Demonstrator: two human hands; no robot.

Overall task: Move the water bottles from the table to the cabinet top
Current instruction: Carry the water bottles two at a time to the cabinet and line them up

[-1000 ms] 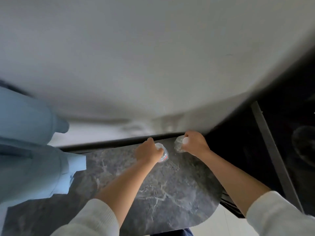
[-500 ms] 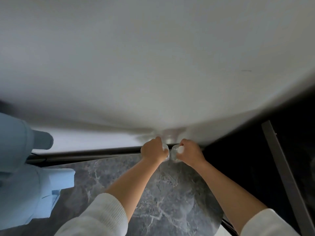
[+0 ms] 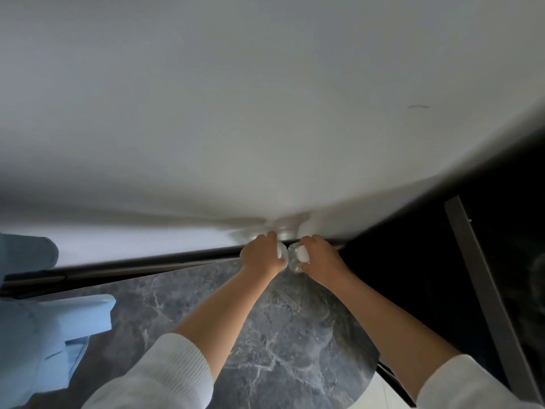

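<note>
Standing side by side at the far edge of the marbled surface, two clear water bottles are seen from above, each in one hand. The left bottle (image 3: pixel 281 252) shows only a sliver of clear plastic and a white cap past the knuckles of the left hand (image 3: pixel 261 256), whose fingers are wrapped around it. The right bottle (image 3: pixel 295 259) shows a clear shoulder and a white cap, and the right hand (image 3: pixel 320 256) has its fingers closed around it from the right. The two bottles are just beside each other, perhaps touching; the blur makes it hard to tell. Whether their bases rest on the surface or hang above it cannot be told from this angle.

Both forearms reach forward from white ribbed sleeves (image 3: pixel 165 376) at the bottom of the view. Beneath them lies the dark grey marbled desk (image 3: pixel 277 335), with a rounded corner at the lower right. A dark strip (image 3: pixel 147 262) runs along its far edge, and beyond it rises a pale grey wall (image 3: pixel 265 113) filling the upper view. To the left, pale blue shapes (image 3: pixel 44 335) overlap the desk's edge, too blurred to identify. To the right is a dark area crossed by a grey bar (image 3: pixel 483 290).
</note>
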